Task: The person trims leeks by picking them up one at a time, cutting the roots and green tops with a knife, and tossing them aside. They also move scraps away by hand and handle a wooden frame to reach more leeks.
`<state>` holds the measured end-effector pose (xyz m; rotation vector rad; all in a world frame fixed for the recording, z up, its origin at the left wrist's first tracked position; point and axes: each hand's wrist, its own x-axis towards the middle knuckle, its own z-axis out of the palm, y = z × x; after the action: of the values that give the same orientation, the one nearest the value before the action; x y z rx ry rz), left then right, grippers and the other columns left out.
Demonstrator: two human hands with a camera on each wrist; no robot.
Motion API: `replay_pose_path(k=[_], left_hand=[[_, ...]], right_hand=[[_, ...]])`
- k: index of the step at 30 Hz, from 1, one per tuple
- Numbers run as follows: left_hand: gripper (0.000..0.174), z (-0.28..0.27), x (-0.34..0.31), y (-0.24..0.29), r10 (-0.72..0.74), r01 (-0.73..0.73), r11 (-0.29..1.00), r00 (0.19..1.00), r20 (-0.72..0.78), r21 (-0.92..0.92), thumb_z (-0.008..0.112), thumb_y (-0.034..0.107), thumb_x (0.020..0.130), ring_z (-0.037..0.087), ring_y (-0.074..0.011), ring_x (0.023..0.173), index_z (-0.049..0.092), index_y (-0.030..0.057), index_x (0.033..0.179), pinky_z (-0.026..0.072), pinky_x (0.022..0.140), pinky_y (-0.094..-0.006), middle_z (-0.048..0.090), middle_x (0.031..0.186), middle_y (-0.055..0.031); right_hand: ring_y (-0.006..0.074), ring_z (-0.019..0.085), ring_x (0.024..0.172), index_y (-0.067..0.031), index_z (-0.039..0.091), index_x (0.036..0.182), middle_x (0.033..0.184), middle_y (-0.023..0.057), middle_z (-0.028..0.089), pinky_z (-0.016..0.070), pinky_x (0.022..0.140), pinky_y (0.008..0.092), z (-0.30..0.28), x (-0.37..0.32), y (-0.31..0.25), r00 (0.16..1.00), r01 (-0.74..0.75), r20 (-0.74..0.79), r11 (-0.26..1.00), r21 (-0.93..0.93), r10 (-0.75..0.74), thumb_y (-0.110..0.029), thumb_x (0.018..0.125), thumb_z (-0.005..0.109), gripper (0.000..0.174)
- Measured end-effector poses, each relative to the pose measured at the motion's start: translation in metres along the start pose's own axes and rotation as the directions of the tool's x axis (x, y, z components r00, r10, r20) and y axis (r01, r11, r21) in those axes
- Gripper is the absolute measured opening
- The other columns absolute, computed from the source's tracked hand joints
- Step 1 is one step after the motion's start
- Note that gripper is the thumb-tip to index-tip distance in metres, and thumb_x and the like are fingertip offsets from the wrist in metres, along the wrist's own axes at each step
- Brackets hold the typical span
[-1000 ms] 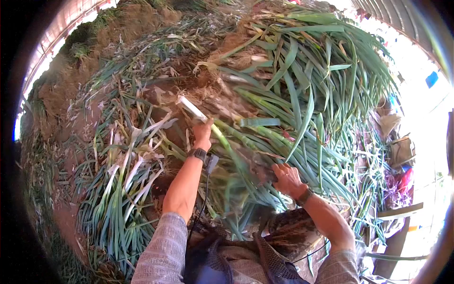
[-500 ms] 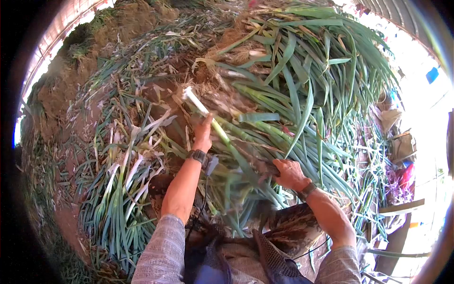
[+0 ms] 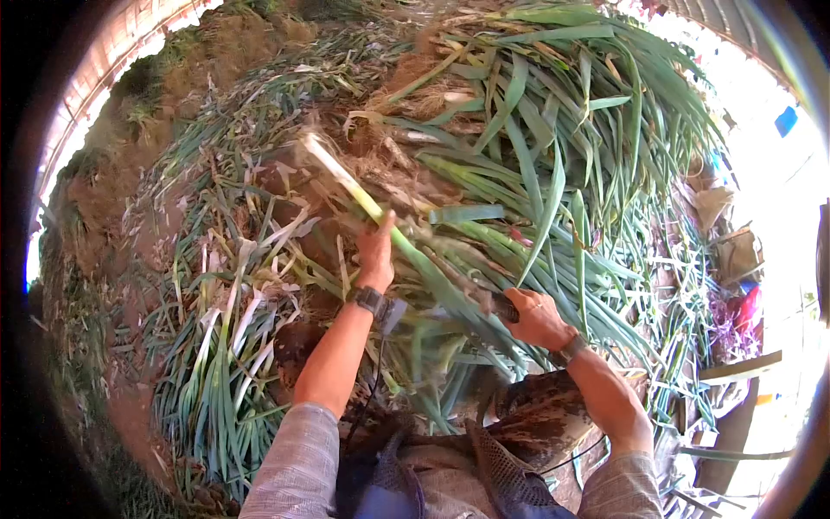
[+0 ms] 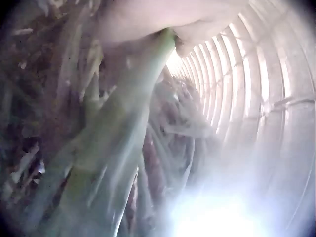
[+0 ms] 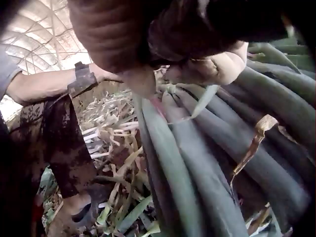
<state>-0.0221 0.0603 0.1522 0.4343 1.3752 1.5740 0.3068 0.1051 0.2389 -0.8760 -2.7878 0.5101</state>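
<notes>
My left hand (image 3: 375, 255) grips a long green onion (image 3: 347, 184) partway along its stalk. The white root end points away to the upper left and is blurred; the green leaves run down toward my right hand (image 3: 538, 322). In the left wrist view the green leaves (image 4: 118, 113) fan out below the fingers. My right hand curls round a dark handle (image 3: 505, 307), beside the leaves of the held onion. The right wrist view shows that hand over thick green leaves (image 5: 187, 163); I cannot tell what tool the handle belongs to.
A big heap of green onions (image 3: 596, 104) lies at the upper right. White-stemmed onions (image 3: 226, 346) are laid in a bunch at the left. Leaf scraps (image 3: 285, 82) litter the soil behind. A brown box (image 3: 737, 257) and a board (image 3: 739, 368) are at the right.
The onion's white end has swung up and to the left, and more stalk extends beyond my left hand. My left hand has dropped slightly; my right hand has shifted a little right.
</notes>
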Motion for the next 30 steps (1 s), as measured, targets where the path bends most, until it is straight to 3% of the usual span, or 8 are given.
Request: replay_pose_path(k=[2,3,4,7,10,19,26,30], left_hand=[[0.070,-0.021,0.026,-0.019,-0.011,0.044,0.979,0.987,-0.163,0.199,0.061,0.057,0.091,0.048,-0.0263,0.127,0.052,0.0020,0.133,0.0397,0.103,-0.0417,0.054,0.132,-0.0143],[0.103,-0.011,-0.012,0.005,-0.133,0.133,0.991,0.991,0.009,-0.002,0.059,0.062,0.089,0.000,-0.0329,0.151,0.004,0.0070,0.157,0.0075,0.121,-0.0521,-0.003,0.162,-0.0206],[0.103,-0.005,-0.020,0.012,-0.117,0.117,0.993,0.993,0.008,0.005,0.059,0.062,0.089,0.000,-0.0329,0.151,0.004,0.0070,0.157,0.0075,0.121,-0.0521,-0.003,0.162,-0.0206],[0.074,0.004,-0.021,-0.008,-0.261,0.257,0.959,0.965,-0.022,-0.122,0.053,0.043,0.099,0.012,-0.0344,0.149,0.021,0.0068,0.154,0.0190,0.119,-0.0531,0.012,0.161,-0.0192],[0.031,-0.003,-0.013,-0.011,-0.103,0.173,0.933,0.969,0.227,-0.317,0.060,0.030,0.097,0.056,-0.0269,0.111,0.057,0.0069,0.117,0.0488,0.093,-0.0493,0.057,0.121,-0.0107],[0.035,0.002,0.011,-0.029,-0.016,-0.001,0.995,0.986,-0.166,-0.104,0.064,0.031,0.095,0.059,-0.0250,0.102,0.055,0.0050,0.117,0.0528,0.083,-0.0432,0.060,0.113,-0.0105],[0.039,-0.003,0.004,-0.028,-0.095,0.087,0.908,0.995,0.000,-0.409,0.057,0.036,0.098,0.056,-0.0261,0.109,0.054,0.0060,0.123,0.0492,0.090,-0.0467,0.057,0.122,-0.0085],[0.044,0.011,-0.017,-0.012,-0.041,0.029,0.995,0.991,-0.131,-0.092,0.059,0.035,0.097,0.054,-0.0238,0.110,0.054,0.0056,0.130,0.0454,0.092,-0.0452,0.056,0.122,-0.0081]], right_hand=[[0.0401,0.064,0.084,-0.0047,0.061,0.100,0.088,0.0169,0.067,0.0508,0.071,0.0489,-0.002,-0.003,0.001,1.000,0.024,0.007,0.999,0.021,-0.025,-0.024,0.079,0.072,0.030],[0.0402,0.064,0.084,-0.0047,0.061,0.100,0.088,0.0170,0.067,0.0508,0.071,0.0490,-0.004,0.002,0.001,1.000,0.026,0.009,0.999,0.041,-0.026,-0.023,0.079,0.072,0.030],[0.0402,0.064,0.084,-0.0047,0.061,0.100,0.088,0.0170,0.067,0.0508,0.071,0.0490,-0.005,0.009,-0.001,0.999,0.036,-0.007,0.998,0.042,-0.036,-0.023,0.079,0.072,0.030],[0.0385,0.064,0.089,-0.0031,0.057,0.104,0.094,0.0191,0.066,0.0507,0.076,0.0487,-0.004,-0.001,-0.002,0.997,0.010,0.079,0.998,-0.065,-0.005,-0.013,0.073,0.067,0.034],[0.0383,0.064,0.091,-0.0037,0.057,0.107,0.094,0.0181,0.066,0.0508,0.075,0.0488,0.003,-0.005,0.002,0.997,0.076,0.026,0.995,-0.066,-0.075,-0.012,0.069,0.067,0.040],[0.0395,0.063,0.084,-0.0048,0.056,0.099,0.090,0.0166,0.065,0.0500,0.071,0.0498,0.019,0.001,0.000,0.999,0.030,-0.028,0.997,-0.072,-0.032,-0.015,0.072,0.069,0.031],[0.0389,0.065,0.082,-0.0059,0.059,0.102,0.087,0.0162,0.067,0.0498,0.069,0.0499,0.019,0.012,-0.004,1.000,0.012,-0.005,1.000,-0.024,-0.012,-0.018,0.072,0.069,0.034],[0.0398,0.064,0.081,-0.0058,0.059,0.099,0.087,0.0167,0.067,0.0496,0.069,0.0504,0.012,0.019,-0.011,1.000,0.017,0.006,1.000,-0.002,-0.017,-0.017,0.072,0.069,0.032]])
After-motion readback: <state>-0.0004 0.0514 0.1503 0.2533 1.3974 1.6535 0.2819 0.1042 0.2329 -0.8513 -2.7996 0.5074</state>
